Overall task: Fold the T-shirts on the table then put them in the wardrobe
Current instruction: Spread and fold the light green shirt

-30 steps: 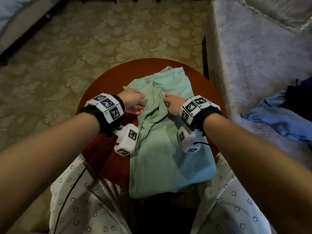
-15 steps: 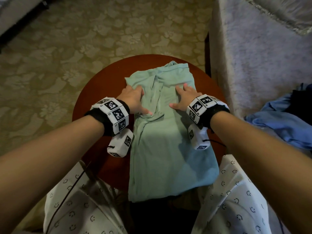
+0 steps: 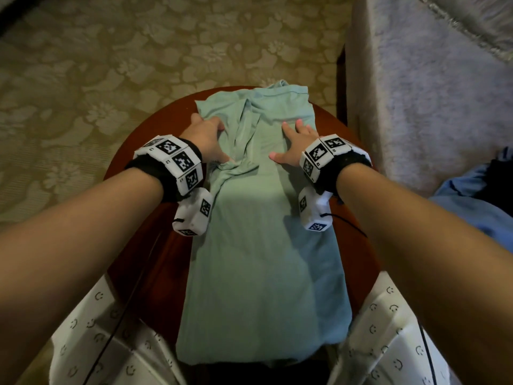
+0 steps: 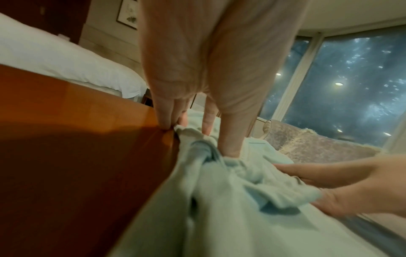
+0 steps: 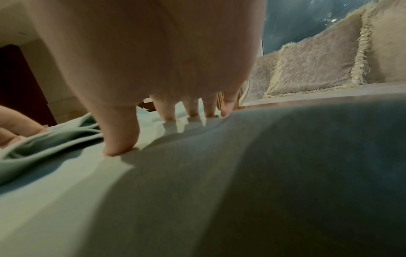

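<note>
A pale green T-shirt (image 3: 263, 245) lies lengthwise as a long narrow strip on the round red-brown table (image 3: 144, 245), its near end hanging over the front edge. My left hand (image 3: 206, 137) lies flat on the shirt's far left part, beside a bunched fold (image 4: 204, 153), with straight fingers and the little finger at the cloth's left edge. Over on the far right part my right hand (image 3: 294, 143) presses down with fingers spread and straight (image 5: 169, 111). Neither hand holds any cloth.
A grey fluffy sofa (image 3: 416, 93) stands close to the table's right, with blue clothes (image 3: 472, 201) heaped on it. Patterned carpet (image 3: 111, 65) lies beyond the table. My knees in white smiley-print trousers (image 3: 394, 343) flank the table's near edge. A white bed (image 4: 54, 57) lies far left.
Both hands let go of the cloth pinched near the shirt's middle, spread flat and slid away from me toward the shirt's far end. The fabric there lies smoother now.
</note>
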### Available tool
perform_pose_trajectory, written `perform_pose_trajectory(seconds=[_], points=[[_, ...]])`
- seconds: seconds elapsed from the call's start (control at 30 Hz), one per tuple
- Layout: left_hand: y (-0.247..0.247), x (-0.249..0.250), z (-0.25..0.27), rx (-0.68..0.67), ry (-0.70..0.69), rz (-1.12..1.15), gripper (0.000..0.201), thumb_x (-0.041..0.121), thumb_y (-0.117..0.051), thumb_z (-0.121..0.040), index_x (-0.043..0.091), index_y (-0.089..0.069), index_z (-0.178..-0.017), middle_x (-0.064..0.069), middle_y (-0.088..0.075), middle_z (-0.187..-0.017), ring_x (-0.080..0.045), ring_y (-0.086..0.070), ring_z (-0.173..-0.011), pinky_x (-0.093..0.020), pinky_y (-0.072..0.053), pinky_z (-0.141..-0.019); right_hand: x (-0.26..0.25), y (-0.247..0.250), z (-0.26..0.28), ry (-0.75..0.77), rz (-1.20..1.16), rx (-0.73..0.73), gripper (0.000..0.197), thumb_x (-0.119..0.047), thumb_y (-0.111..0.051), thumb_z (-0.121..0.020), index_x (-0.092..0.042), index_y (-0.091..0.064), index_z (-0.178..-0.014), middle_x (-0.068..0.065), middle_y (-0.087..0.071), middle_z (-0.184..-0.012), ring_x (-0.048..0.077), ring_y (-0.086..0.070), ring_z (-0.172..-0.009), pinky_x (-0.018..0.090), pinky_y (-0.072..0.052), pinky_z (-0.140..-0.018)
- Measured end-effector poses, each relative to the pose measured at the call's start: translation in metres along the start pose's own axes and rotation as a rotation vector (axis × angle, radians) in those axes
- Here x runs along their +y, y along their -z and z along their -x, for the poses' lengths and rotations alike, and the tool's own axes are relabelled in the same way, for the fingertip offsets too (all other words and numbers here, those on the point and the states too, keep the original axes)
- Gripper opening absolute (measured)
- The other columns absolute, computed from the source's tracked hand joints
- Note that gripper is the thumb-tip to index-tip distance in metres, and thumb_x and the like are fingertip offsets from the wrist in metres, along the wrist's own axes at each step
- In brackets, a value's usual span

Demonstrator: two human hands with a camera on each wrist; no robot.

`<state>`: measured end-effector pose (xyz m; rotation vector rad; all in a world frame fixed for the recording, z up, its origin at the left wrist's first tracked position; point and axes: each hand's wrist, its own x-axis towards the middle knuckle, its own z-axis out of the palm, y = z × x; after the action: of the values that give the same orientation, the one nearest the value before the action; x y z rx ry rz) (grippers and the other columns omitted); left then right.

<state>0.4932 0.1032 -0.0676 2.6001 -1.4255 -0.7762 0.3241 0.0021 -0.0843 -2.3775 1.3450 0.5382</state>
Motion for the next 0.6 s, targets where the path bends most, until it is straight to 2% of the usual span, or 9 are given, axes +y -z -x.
perform_pose_trajectory(seconds=[0.13,0.2,0.27,0.33,0.37,0.43,0.5,0.6], points=[[0.004,-0.001,-0.012,-0.011,0.021,0.069,0.069,0.029,-0.076,-0.078,0.016,-0.04,-0.136,-0.013,-0.024,-0.14,-0.034,-0.046,-0.116,-0.035,-0.041,-0.09,0.0,0.007,-0.011,-0.004,-0.026,0.027,0.079,-0.057,-0.045,-0.091,-0.025,-0.005,-0.152,0.008,0.002,-0.16,0.03,-0.003,-0.147,0.044,-0.011,-0.119],[0.006,0.0,-0.018,0.004,0.03,0.163,0.064,0.035,-0.074,-0.08,0.016,-0.043,-0.133,-0.011,-0.024,-0.14,-0.031,-0.045,-0.117,-0.031,-0.039,-0.089,0.0,0.011,-0.015,-0.012,-0.069,0.068,0.071,-0.054,-0.045,-0.093,-0.024,-0.018,-0.151,0.008,-0.01,-0.159,0.032,-0.013,-0.144,0.043,-0.019,-0.117],[0.009,0.001,-0.024,0.069,0.056,0.328,0.059,0.038,-0.071,-0.082,0.014,-0.046,-0.131,-0.01,-0.025,-0.141,-0.028,-0.043,-0.122,-0.03,-0.037,-0.097,0.002,0.017,-0.018,-0.036,-0.24,0.181,0.054,-0.047,-0.048,-0.093,-0.021,-0.043,-0.141,0.009,-0.039,-0.147,0.029,-0.038,-0.132,0.033,-0.037,-0.103],[0.012,-0.003,-0.033,0.176,0.093,0.491,0.058,0.035,-0.07,-0.084,0.014,-0.046,-0.132,-0.011,-0.029,-0.142,-0.027,-0.043,-0.125,-0.031,-0.038,-0.104,0.006,0.025,-0.02,-0.11,-0.479,0.329,0.037,-0.034,-0.052,-0.095,-0.013,-0.059,-0.124,0.009,-0.06,-0.125,0.024,-0.056,-0.113,0.025,-0.042,-0.085],[0.013,-0.006,-0.037,0.222,0.117,0.566,0.06,0.032,-0.07,-0.083,0.013,-0.043,-0.134,-0.011,-0.032,-0.142,-0.027,-0.044,-0.124,-0.033,-0.039,-0.105,0.008,0.028,-0.022,-0.162,-0.561,0.407,0.032,-0.029,-0.052,-0.095,-0.01,-0.061,-0.119,0.009,-0.062,-0.121,0.024,-0.058,-0.11,0.025,-0.042,-0.082],[0.013,-0.012,-0.045,0.276,0.16,0.686,0.072,0.027,-0.072,-0.082,0.013,-0.033,-0.141,-0.01,-0.042,-0.139,-0.026,-0.046,-0.124,-0.034,-0.04,-0.104,0.014,0.03,-0.028,-0.271,-0.666,0.496,0.03,-0.025,-0.052,-0.095,-0.009,-0.059,-0.12,0.01,-0.061,-0.122,0.025,-0.057,-0.112,0.027,-0.043,-0.086],[0.011,-0.016,-0.05,0.308,0.186,0.743,0.082,0.023,-0.072,-0.083,0.013,-0.022,-0.147,-0.012,-0.048,-0.136,-0.026,-0.048,-0.124,-0.035,-0.04,-0.103,0.016,0.029,-0.036,-0.337,-0.729,0.465,0.04,-0.031,-0.055,-0.092,-0.011,-0.053,-0.126,0.01,-0.056,-0.128,0.028,-0.052,-0.118,0.034,-0.043,-0.094],[0.01,-0.017,-0.055,0.331,0.165,0.761,0.086,0.023,-0.073,-0.082,0.014,-0.019,-0.148,-0.015,-0.052,-0.134,-0.025,-0.05,-0.123,-0.035,-0.04,-0.104,0.015,0.033,-0.046,-0.358,-0.764,0.371,0.06,-0.045,-0.057,-0.086,-0.013,-0.044,-0.135,0.01,-0.052,-0.134,0.032,-0.05,-0.121,0.043,-0.041,-0.101]])
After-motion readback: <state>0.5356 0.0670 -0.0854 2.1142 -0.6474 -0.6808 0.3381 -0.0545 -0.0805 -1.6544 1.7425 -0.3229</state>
